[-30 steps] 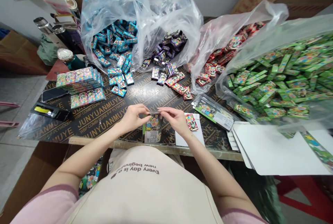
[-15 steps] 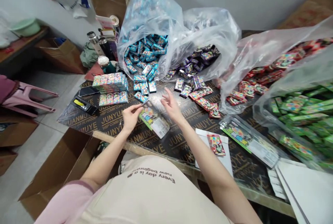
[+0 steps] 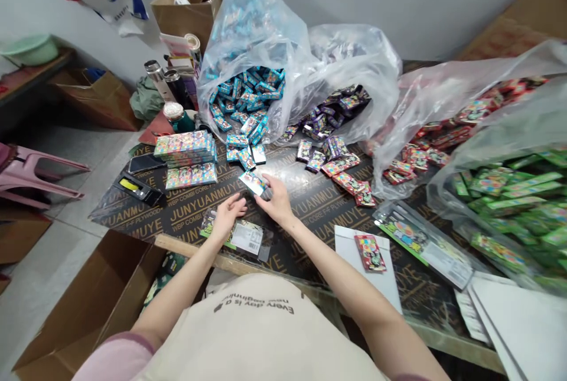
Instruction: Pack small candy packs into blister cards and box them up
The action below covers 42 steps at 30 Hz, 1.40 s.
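Clear flat plastic packet (image 3: 241, 235) with green card lies on dark plywood table (image 3: 186, 214), half hidden under left hand (image 3: 227, 220). Right hand (image 3: 277, 199) pinches 1 small blue-white pack (image 3: 253, 182); print's unreadable.

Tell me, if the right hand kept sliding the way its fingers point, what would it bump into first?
The right hand points up and left across the table and already holds a small blue box. Going straight on, it would probably meet the loose blue boxes spilled before the clear bag, though depth is hard to judge.
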Tool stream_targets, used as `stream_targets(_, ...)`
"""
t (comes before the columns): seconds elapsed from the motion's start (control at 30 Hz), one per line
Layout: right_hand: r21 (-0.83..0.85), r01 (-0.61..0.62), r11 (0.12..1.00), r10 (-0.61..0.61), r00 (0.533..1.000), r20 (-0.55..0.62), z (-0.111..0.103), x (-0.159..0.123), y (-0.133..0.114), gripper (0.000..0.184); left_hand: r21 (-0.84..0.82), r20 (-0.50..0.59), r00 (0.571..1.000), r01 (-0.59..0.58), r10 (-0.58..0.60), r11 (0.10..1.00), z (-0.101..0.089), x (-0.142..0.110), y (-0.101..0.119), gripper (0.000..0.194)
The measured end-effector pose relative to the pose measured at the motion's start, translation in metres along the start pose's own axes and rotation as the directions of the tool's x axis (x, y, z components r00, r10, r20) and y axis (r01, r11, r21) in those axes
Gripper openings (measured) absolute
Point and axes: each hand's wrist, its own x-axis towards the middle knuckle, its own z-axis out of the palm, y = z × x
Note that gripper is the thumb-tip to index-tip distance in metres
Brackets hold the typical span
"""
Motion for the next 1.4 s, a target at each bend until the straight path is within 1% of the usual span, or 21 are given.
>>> stream_targets(0.07, -0.011, 0.042, 0.999, -0.042, 0.999, 0.024, -0.028, -0.029, -0.004, 0.058, -0.260, 0.099, 0.986, 0.155, -0.134, 0.953, 0.019, 0.006, 0.004, 0.050)
stream_targets(0.13, -0.043, 0.082, 0.996, -0.077, 0.993, 0.094, -0.056, -0.052, -0.007, 0.066, -0.322, 0.239, 0.954, 0.255, -0.182, 0.912, 0.036, 0.006, 0.008, 0.045)
stream_targets(0.23, -0.024, 0.091, 0.996, -0.085, 0.980, 0.179, -0.090, -0.071, -0.007, 0.083, -0.196, 0.468, 0.856, 0.345, -0.222, 0.918, 0.056, 0.000, 0.011, 0.037)
stream_targets(0.3, 0.032, 0.104, 0.994, -0.109, 0.966, 0.236, -0.104, -0.077, -0.004, 0.084, -0.110, 0.573, 0.789, 0.342, -0.222, 0.933, 0.065, -0.006, 0.011, 0.037)
stream_targets(0.33, 0.056, 0.119, 0.991, -0.130, 0.959, 0.252, -0.108, -0.078, -0.002, 0.083, -0.080, 0.603, 0.769, 0.324, -0.213, 0.943, 0.066, -0.008, 0.012, 0.042)
stream_targets(0.4, 0.064, 0.150, 0.987, -0.162, 0.954, 0.251, -0.113, -0.081, 0.000, 0.081, -0.028, 0.628, 0.759, 0.241, -0.170, 0.970, 0.062, -0.011, 0.013, 0.059)
stream_targets(0.43, 0.046, 0.158, 0.986, -0.164, 0.958, 0.234, -0.114, -0.082, 0.002, 0.081, 0.006, 0.634, 0.763, 0.160, -0.127, 0.987, 0.057, -0.012, 0.014, 0.068)
stream_targets(0.5, -0.016, 0.153, 0.988, -0.147, 0.971, 0.188, -0.115, -0.086, 0.005, 0.083, 0.146, 0.666, 0.746, -0.116, -0.011, 0.983, 0.038, -0.012, 0.015, 0.082)
stream_targets(0.53, -0.049, 0.140, 0.989, -0.130, 0.978, 0.165, -0.115, -0.088, 0.007, 0.082, 0.253, 0.699, 0.715, -0.293, 0.035, 0.922, 0.026, -0.013, 0.015, 0.088)
stream_targets(0.57, -0.078, 0.125, 0.989, -0.113, 0.983, 0.142, -0.114, -0.091, 0.010, 0.081, 0.366, 0.737, 0.674, -0.463, 0.052, 0.807, 0.014, -0.014, 0.015, 0.094)
stream_targets(0.6, -0.099, 0.113, 0.989, -0.100, 0.987, 0.123, -0.113, -0.094, 0.012, 0.079, 0.464, 0.771, 0.636, -0.599, 0.037, 0.652, 0.003, -0.015, 0.013, 0.099)
stream_targets(0.67, -0.121, 0.111, 0.986, -0.098, 0.990, 0.103, -0.108, -0.101, 0.014, 0.077, 0.575, 0.792, 0.610, -0.735, -0.019, 0.360, -0.014, -0.018, 0.006, 0.102)
stream_targets(0.7, -0.127, 0.119, 0.985, -0.107, 0.989, 0.099, -0.105, -0.104, 0.015, 0.077, 0.598, 0.788, 0.615, -0.755, -0.026, 0.270, -0.018, -0.020, 0.002, 0.101)
stream_targets(0.77, -0.147, 0.132, 0.980, -0.119, 0.989, 0.091, -0.097, -0.110, 0.012, 0.074, 0.618, 0.774, 0.633, -0.761, 0.018, 0.195, -0.020, -0.022, -0.006, 0.101)
stream_targets(0.9, -0.210, 0.114, 0.971, -0.097, 0.991, 0.090, -0.087, -0.114, 0.006, 0.067, 0.630, 0.729, 0.667, -0.741, 0.151, 0.233, -0.006, -0.020, -0.008, 0.110)
stream_targets(1.0, -0.180, 0.136, 0.974, -0.119, 0.988, 0.104, -0.089, -0.112, 0.006, 0.069, 0.609, 0.715, 0.669, -0.738, 0.201, 0.290, 0.005, -0.015, -0.004, 0.117)
stream_targets(1.13, -0.101, 0.169, 0.981, -0.159, 0.983, 0.095, -0.098, -0.107, 0.011, 0.070, 0.558, 0.730, 0.646, -0.751, 0.220, 0.353, 0.012, -0.010, 0.000, 0.121)
stream_targets(1.2, -0.090, 0.173, 0.981, -0.164, 0.982, 0.097, -0.102, -0.105, 0.014, 0.071, 0.536, 0.749, 0.626, -0.765, 0.217, 0.358, 0.015, -0.009, 0.004, 0.117)
stream_targets(1.27, -0.104, 0.164, 0.981, -0.154, 0.983, 0.100, -0.104, -0.104, 0.015, 0.072, 0.517, 0.781, 0.591, -0.793, 0.201, 0.324, 0.019, -0.008, 0.009, 0.107)
stream_targets(1.33, -0.128, 0.159, 0.979, -0.147, 0.984, 0.105, -0.104, -0.105, 0.016, 0.072, 0.513, 0.810, 0.560, -0.820, 0.174, 0.254, 0.023, -0.008, 0.014, 0.094)
stream_targets(1.4, -0.147, 0.166, 0.975, -0.150, 0.982, 0.112, -0.104, -0.107, 0.016, 0.071, 0.525, 0.819, 0.554, -0.829, 0.149, 0.193, 0.027, -0.007, 0.017, 0.087)
